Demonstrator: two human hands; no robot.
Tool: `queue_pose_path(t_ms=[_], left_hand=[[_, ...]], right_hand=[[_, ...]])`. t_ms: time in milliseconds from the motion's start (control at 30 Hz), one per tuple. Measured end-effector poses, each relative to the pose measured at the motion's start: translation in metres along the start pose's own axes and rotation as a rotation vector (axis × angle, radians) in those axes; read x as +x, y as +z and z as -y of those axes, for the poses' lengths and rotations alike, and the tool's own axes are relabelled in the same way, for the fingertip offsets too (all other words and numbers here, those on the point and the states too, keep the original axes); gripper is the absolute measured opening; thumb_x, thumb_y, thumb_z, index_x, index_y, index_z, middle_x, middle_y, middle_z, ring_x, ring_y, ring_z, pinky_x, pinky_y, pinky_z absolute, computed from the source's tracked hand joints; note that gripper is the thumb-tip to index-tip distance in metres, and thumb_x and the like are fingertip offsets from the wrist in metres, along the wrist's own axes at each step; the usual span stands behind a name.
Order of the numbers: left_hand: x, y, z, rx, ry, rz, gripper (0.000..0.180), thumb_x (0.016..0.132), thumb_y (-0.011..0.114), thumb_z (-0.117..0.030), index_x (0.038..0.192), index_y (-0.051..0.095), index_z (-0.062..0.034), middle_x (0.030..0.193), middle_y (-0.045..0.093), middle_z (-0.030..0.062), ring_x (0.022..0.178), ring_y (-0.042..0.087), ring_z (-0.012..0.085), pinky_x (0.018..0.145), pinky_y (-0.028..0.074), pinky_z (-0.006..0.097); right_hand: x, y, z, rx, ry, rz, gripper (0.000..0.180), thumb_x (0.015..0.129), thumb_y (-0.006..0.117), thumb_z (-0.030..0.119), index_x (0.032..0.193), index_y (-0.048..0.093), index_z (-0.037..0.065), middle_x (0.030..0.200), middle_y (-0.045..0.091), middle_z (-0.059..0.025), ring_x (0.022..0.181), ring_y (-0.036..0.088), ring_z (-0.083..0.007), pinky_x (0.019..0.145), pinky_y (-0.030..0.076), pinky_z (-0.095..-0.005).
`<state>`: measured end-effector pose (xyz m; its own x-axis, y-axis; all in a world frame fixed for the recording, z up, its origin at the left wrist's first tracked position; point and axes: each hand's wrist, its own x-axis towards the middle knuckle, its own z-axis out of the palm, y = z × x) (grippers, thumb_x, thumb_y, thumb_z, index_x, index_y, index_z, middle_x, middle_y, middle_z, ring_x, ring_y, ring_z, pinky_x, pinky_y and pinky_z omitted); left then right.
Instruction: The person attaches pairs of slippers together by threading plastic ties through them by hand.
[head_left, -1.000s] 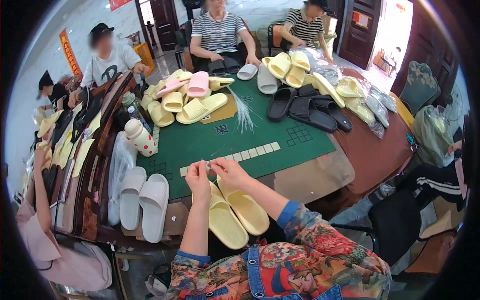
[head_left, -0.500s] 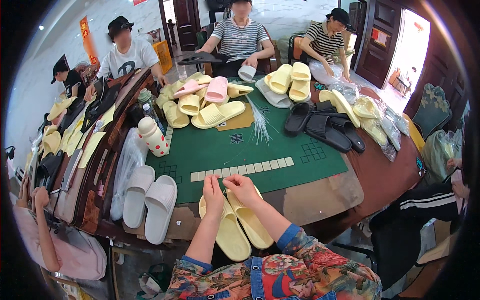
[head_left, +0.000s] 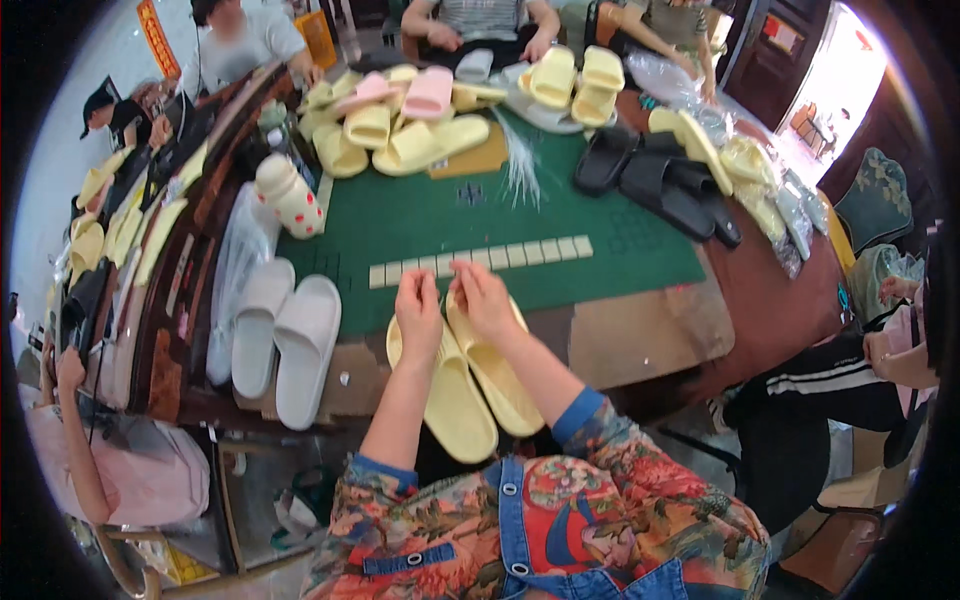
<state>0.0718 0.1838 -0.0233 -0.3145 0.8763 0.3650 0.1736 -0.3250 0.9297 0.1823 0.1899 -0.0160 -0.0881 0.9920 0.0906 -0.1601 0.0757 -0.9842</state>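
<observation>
Yellow slippers (head_left: 460, 412), one pair, lie side by side at the near edge of the table, straps on the far side, heel ends toward the person's body. Left hand (head_left: 420, 312) is over the strap end of the left slipper, fingers bent and drawn together near the thumb. Right hand (head_left: 486, 305) is over the strap end of the other, index finger and thumb close together. Fingertips of the two hands near each other, small gap between. Cannot tell whether either hand pinches anything fine, nor whether either touches the slippers.

Beyond the hands: green mat (head_left: 400, 222) with a printed row of pale rectangles, on a brown board (head_left: 650, 335). Left of the pair: light grey slippers (head_left: 308, 350), two, with clear plastic (head_left: 238, 290) just beside. Behind these, white bottle with red dots (head_left: 288, 195).

Far side of mat: heap of yellow and pink slippers (head_left: 430, 140); bundle of pale strands (head_left: 518, 168) to its right. Farther right: black slippers (head_left: 665, 195), then slippers in clear bags (head_left: 760, 190).

Outer edge: co-worker in a striped top (head_left: 482, 18) across the table; co-worker in a white top (head_left: 250, 55) at far left; striped black trousers (head_left: 810, 385) of a seated person at right
</observation>
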Motion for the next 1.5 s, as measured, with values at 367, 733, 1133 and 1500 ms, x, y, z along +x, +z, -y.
queue_pose_path(t_ms=[367,733,1133,1500], left_hand=[[-0.002,0.002,-0.002,-0.036,-0.005,0.046,0.009,0.086,0.052,-0.010,0.086,0.054,-0.0009,0.071,0.055,0.0025,0.063,0.048,0.0096,0.058,0.042,0.024],[-0.004,0.005,-0.006,-0.132,-0.016,0.105,0.008,0.086,0.052,-0.008,0.087,0.054,-0.0003,0.072,0.057,0.0024,0.067,0.053,0.0094,0.061,0.044,0.022],[-0.002,0.003,-0.006,-0.059,-0.051,0.089,0.012,0.086,0.053,-0.010,0.088,0.057,0.0009,0.074,0.057,0.0030,0.068,0.049,0.0078,0.061,0.042,0.022],[-0.004,0.003,-0.007,-0.216,-0.106,0.095,0.010,0.088,0.050,-0.011,0.089,0.055,-0.0020,0.074,0.054,-0.0007,0.062,0.047,0.0037,0.052,0.037,0.018]], right_hand=[[-0.004,0.000,0.019,0.246,0.145,-0.042,0.015,0.089,0.047,0.009,0.102,0.043,0.003,0.079,0.062,-0.0092,0.055,0.056,-0.0090,0.044,0.042,-0.0197],[-0.001,-0.001,0.004,-0.065,-0.001,-0.044,0.011,0.085,0.056,0.013,0.088,0.058,0.003,0.075,0.059,-0.0002,0.052,0.042,-0.0017,0.045,0.035,-0.0177],[-0.001,0.002,0.006,-0.045,-0.102,-0.105,0.012,0.080,0.061,0.011,0.083,0.061,-0.001,0.068,0.057,0.0017,0.062,0.047,-0.0042,0.054,0.039,-0.0203],[-0.005,0.001,0.013,-0.271,-0.100,-0.052,0.014,0.081,0.060,0.015,0.082,0.061,0.001,0.064,0.057,-0.0001,0.057,0.048,-0.0048,0.052,0.040,-0.0221]])
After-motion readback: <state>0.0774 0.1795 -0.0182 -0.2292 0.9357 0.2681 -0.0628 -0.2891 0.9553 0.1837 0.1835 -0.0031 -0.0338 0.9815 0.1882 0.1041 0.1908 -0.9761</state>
